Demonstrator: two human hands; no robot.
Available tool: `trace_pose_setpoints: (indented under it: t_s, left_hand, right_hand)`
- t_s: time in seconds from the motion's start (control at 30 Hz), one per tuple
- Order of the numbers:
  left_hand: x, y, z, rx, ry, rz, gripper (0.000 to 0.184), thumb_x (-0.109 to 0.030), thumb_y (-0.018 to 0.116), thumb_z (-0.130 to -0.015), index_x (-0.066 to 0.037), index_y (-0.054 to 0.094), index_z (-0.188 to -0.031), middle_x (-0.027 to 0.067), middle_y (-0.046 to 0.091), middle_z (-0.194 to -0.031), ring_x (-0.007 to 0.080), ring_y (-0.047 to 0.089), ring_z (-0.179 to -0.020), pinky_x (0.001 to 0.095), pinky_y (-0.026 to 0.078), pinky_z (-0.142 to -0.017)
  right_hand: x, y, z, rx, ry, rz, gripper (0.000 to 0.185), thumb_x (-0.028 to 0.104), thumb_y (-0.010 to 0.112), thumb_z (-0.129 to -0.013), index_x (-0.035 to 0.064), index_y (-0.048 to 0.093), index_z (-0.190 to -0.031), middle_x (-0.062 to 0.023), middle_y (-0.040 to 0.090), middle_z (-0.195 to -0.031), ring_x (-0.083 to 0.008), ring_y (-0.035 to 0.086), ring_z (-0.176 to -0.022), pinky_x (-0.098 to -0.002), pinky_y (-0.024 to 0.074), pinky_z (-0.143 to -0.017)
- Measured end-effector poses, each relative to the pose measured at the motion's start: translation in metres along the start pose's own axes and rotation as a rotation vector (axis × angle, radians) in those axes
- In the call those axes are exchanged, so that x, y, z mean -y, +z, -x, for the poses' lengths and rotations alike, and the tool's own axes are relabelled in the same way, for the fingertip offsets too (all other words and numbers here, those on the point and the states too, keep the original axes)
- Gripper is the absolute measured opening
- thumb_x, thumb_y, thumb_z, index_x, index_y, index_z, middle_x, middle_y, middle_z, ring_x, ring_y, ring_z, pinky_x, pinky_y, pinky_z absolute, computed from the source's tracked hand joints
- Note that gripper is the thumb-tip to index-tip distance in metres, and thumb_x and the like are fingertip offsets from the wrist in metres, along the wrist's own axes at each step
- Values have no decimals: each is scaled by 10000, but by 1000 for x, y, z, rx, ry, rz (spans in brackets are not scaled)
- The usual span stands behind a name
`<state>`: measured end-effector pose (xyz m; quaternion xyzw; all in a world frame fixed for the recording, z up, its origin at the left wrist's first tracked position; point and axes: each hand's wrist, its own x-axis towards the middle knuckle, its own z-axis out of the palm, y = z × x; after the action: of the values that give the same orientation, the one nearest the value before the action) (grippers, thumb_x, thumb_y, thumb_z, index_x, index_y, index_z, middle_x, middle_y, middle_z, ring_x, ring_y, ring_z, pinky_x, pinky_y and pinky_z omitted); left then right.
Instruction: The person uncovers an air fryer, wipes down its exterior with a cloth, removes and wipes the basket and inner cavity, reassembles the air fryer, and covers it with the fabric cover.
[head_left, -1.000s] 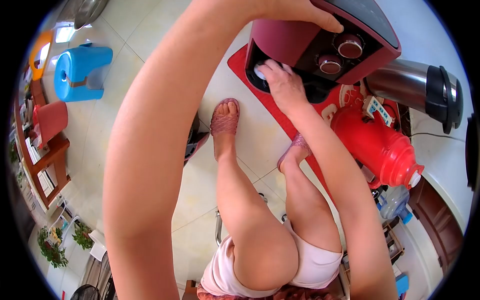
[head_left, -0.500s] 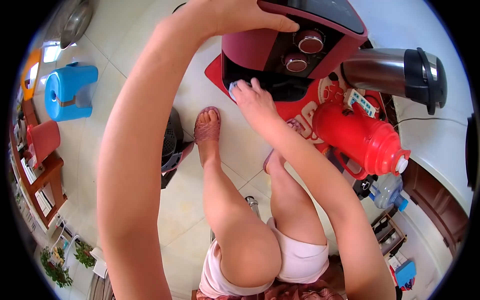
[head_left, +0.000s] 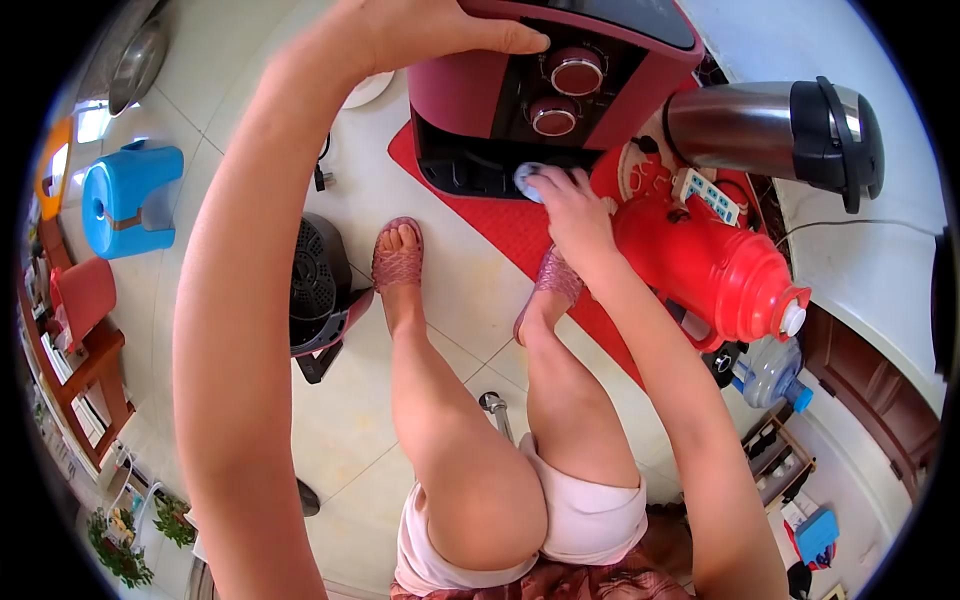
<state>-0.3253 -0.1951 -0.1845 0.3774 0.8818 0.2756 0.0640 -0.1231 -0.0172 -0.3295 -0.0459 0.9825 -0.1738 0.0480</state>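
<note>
A dark red air fryer (head_left: 455, 95) with two round dials stands on a red mat (head_left: 490, 230), its drawer opening bare at the front. My left hand (head_left: 415, 35) holds its upper part, the thumb lying on the black control panel beside the upper dial; the other fingers are out of sight. In my right hand (head_left: 578, 215) is a light bluish-grey cloth (head_left: 527, 182), bunched between the fingers at the lower edge of the opening, right of its middle. The black air fryer basket (head_left: 318, 265) sits on the tiled floor, partly behind my left forearm.
To the right are a red thermos flask (head_left: 700, 265), a steel pot with a black lid (head_left: 745, 130) and a power strip (head_left: 707, 195). A blue stool (head_left: 125, 205) and a red bin (head_left: 85, 295) stand at left. A plug (head_left: 322, 180) lies on the floor.
My right hand has moved the cloth rightward along the opening, from its left corner to right of the middle. My left hand keeps its hold. The whole view has shifted slightly.
</note>
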Motion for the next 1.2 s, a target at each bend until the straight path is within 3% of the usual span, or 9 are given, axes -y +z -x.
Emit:
trace_pose_setpoints:
  t_s: [0.03,0.17,0.2,0.3,0.6,0.93,1.03,1.07,1.2]
  left_hand:
    - [0,-1,0,-7,9,6,760,-492,732,-686,-95,533,-1303,206,414,-1409,440,309,-1325,462,260,-1108]
    - [14,5,-9,10,11,27,760,-488,734,-685,-89,535,-1300,206,422,-1403,434,313,-1325,459,255,-1111]
    - [15,5,-10,9,15,41,758,-488,732,-686,-86,536,-1298,207,424,-1401,432,315,-1324,457,254,-1111]
    - [17,5,-14,5,9,4,754,-496,723,-688,-79,543,-1290,207,434,-1393,422,332,-1318,452,254,-1111]
    - [2,-2,-4,-22,11,3,762,-525,695,-692,-75,544,-1289,206,437,-1391,421,337,-1311,452,274,-1101]
    - [13,5,-6,-30,61,27,767,-525,699,-699,-60,537,-1288,215,420,-1399,431,320,-1317,461,245,-1117]
    - [13,2,-6,-34,46,59,771,-524,699,-700,-56,534,-1290,220,421,-1396,433,318,-1318,456,241,-1118]
    - [13,4,-8,-33,48,67,773,-523,699,-700,-55,532,-1293,221,422,-1395,434,317,-1319,455,240,-1119]
    - [11,4,-7,-26,71,20,768,-518,698,-702,-53,532,-1291,228,428,-1388,429,325,-1317,447,243,-1117]
  right_hand:
    - [0,-9,7,35,61,22,466,-69,530,-714,116,566,-1140,-13,548,-1177,-327,521,-1030,-422,502,-823]
    - [6,-52,15,347,313,212,283,74,642,-728,107,633,-1010,-91,572,-1038,-320,559,-969,-390,533,-735]
    - [1,-49,13,185,306,130,350,72,674,-693,121,649,-1038,-129,576,-1002,-324,589,-940,-396,529,-724]
    - [-5,-42,6,159,210,54,442,79,673,-680,135,640,-1117,-134,584,-982,-329,620,-871,-397,527,-713]
    - [0,-34,-26,500,321,91,614,149,598,-642,138,568,-1256,-184,650,-1011,-340,639,-914,-420,523,-778]
    - [7,-64,-15,684,355,-88,491,207,644,-657,88,585,-1129,-160,659,-1016,-344,616,-963,-444,490,-783]
    - [7,-62,-1,299,495,-56,414,211,661,-691,93,572,-1078,-127,639,-1005,-340,612,-955,-441,498,-757]
    - [9,-55,-2,174,438,12,284,155,616,-758,92,563,-1030,-105,602,-1020,-319,601,-959,-425,508,-732]
    - [-20,-6,-21,-91,-104,191,292,62,511,-790,103,577,-1071,-103,556,-1050,-276,581,-983,-404,544,-699]
